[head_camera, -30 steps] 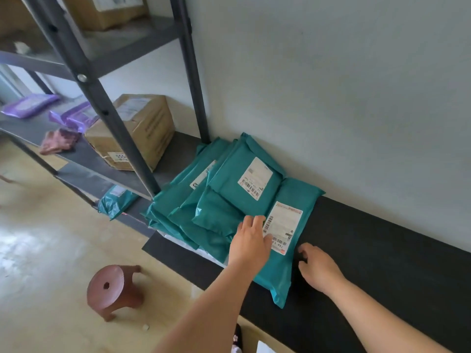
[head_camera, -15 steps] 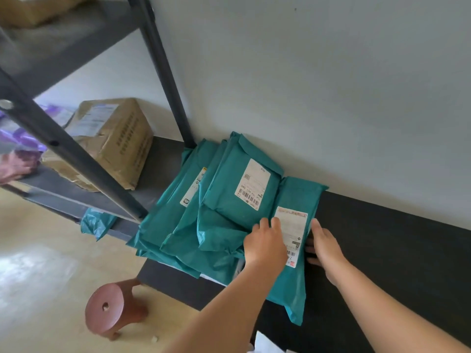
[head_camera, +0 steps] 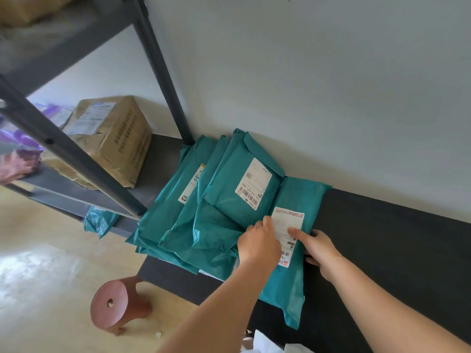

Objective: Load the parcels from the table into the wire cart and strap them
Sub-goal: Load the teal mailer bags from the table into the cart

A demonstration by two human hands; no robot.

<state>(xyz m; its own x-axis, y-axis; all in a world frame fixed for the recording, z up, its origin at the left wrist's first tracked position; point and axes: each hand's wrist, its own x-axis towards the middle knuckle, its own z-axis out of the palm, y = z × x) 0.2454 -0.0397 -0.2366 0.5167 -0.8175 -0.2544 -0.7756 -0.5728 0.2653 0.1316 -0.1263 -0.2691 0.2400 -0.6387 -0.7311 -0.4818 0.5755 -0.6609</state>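
Now the right hand [head_camera: 319, 248] grasps the long parcel [head_camera: 300, 197]. Its thumb presses on the white label [head_camera: 288, 225] and its fingers go under the parcel's right edge. Half a second ago that hand lay flat with straight fingers against the same edge, and a second ago it rested curled on the counter [head_camera: 395, 238], off the parcel. The left hand [head_camera: 258, 242] has stayed at the label's left side. Its fingers bend down where the long parcel meets the pile of parcels [head_camera: 193, 225], and the knuckles hide the tips, so we cannot tell whether it grips anything.

The long parcel lies flat on the black counter, its left side tucked under the pile and its near end hanging over the counter's front edge. All the parcels are teal bags against the wall.

On the top parcel [head_camera: 237, 200] we read a barcode and roughly "104-H21 080". On the long parcel's label we make out red print at the top and a large "74" near the bottom. The rest is too small.

The cardboard box [head_camera: 112, 138] on the shelf [head_camera: 158, 159] carries rows of print we cannot read. A shelf post cuts across the purple bags [head_camera: 15, 138] at the left. A brown stool [head_camera: 117, 304] stands on the floor.
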